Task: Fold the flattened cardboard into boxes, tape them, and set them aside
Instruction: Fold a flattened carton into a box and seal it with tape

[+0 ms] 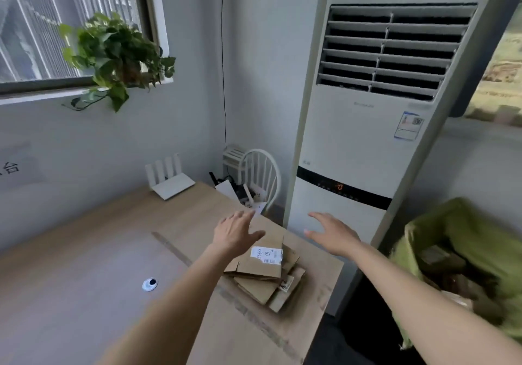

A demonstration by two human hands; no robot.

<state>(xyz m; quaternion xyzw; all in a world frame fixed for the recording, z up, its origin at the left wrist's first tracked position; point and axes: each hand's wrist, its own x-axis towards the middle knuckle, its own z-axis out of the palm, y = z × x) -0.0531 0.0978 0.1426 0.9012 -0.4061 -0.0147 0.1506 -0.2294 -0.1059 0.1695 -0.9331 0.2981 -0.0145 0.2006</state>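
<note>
A small stack of flattened cardboard boxes (pixel 267 275) lies on the wooden table (pixel 197 217) near its right edge; the top piece carries a white shipping label. My left hand (pixel 236 233) hovers above the stack's far left side, fingers spread and empty. My right hand (pixel 333 234) is held out to the right of the stack, beyond the table's edge, also spread and holding nothing. A roll of tape (pixel 149 284) lies flat on the table to the left of the stack.
A tall white air conditioner (pixel 367 138) stands just right of the table. A green bag (pixel 466 251) with cardboard inside sits at far right. A white router (pixel 169 184) rests at the table's back, a white chair (pixel 261 178) behind it, and a potted plant (pixel 118 54) hangs by the window.
</note>
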